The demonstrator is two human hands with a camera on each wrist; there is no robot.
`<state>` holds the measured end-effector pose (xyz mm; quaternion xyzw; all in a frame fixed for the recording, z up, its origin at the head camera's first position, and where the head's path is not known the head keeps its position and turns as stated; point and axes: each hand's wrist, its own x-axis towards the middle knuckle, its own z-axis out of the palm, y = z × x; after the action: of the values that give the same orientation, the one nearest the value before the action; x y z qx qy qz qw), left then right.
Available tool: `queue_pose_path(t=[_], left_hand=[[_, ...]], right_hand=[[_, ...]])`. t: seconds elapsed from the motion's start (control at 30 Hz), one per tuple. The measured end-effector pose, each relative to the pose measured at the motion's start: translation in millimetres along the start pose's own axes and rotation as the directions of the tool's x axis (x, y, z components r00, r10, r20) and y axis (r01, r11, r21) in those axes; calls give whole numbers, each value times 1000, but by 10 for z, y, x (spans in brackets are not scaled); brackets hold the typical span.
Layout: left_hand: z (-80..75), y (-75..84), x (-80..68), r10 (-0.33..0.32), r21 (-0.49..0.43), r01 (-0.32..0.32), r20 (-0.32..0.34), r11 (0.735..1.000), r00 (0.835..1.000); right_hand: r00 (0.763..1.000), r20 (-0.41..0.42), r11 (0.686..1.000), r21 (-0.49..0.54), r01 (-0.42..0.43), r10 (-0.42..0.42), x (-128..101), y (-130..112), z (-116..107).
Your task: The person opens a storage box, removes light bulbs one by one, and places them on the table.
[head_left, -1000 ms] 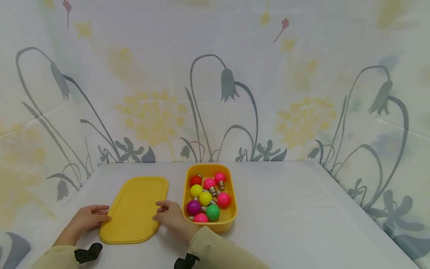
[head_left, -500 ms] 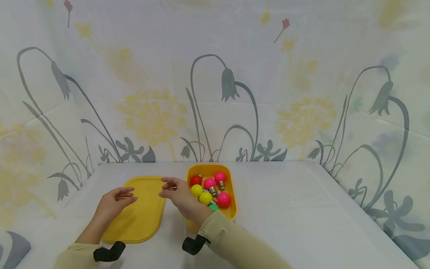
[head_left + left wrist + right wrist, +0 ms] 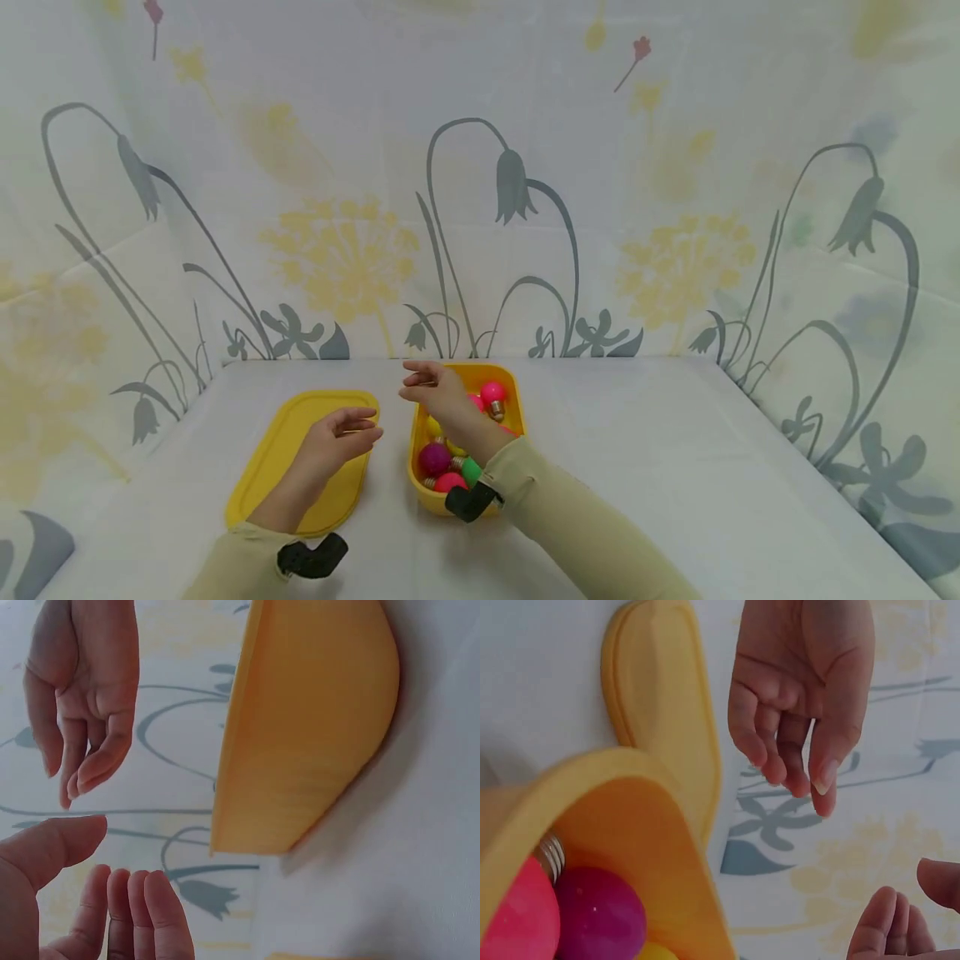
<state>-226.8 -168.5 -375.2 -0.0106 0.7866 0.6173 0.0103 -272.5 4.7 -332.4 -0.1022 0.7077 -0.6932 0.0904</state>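
Note:
Several coloured light bulbs [image 3: 434, 459] with metal screw bases lie in a yellow plastic box [image 3: 517, 392]. In the head view my right hand [image 3: 446, 404] is raised over the box and hides part of the bulbs. My left hand [image 3: 330, 450] hovers above the yellow lid [image 3: 262, 467], which lies flat left of the box. Both hands hold nothing, with fingers loosely bent and thumbs apart from them. The left wrist view shows the outer side wall of the box [image 3: 315, 727]. A purple bulb [image 3: 600, 913] and a pink bulb [image 3: 525, 915] appear in the right wrist view.
A white cloth covers the table [image 3: 660, 467]. Behind it hangs a pale curtain [image 3: 675, 108] printed with grey and yellow flowers. Black wrist cameras [image 3: 313, 556] sit on both sleeves.
My left hand has left the lid's left edge and moved up and to the right. The right hand has risen from the lid's right edge to above the box. Lid and box stay put.

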Motion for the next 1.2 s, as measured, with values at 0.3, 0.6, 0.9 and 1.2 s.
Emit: queue_pose_path(t=[0.3,0.6,0.9,1.2], left_hand=[[372,10,77,-116,40,115,19,993,993],[495,-103,138,-144,82,142,19,986,989],[552,-109,121,-142,97,138,29,986,989],[535,-104,123,-142,80,139,30,987,989]], right_hand=[[1000,8,999,-39,7,-7,133,-30,-244],[999,47,997,-75,5,-2,284,96,-474],[992,113,969,-244,-33,63,368,225,-630],[974,177,900,-432,-55,144,397,327,-681]])
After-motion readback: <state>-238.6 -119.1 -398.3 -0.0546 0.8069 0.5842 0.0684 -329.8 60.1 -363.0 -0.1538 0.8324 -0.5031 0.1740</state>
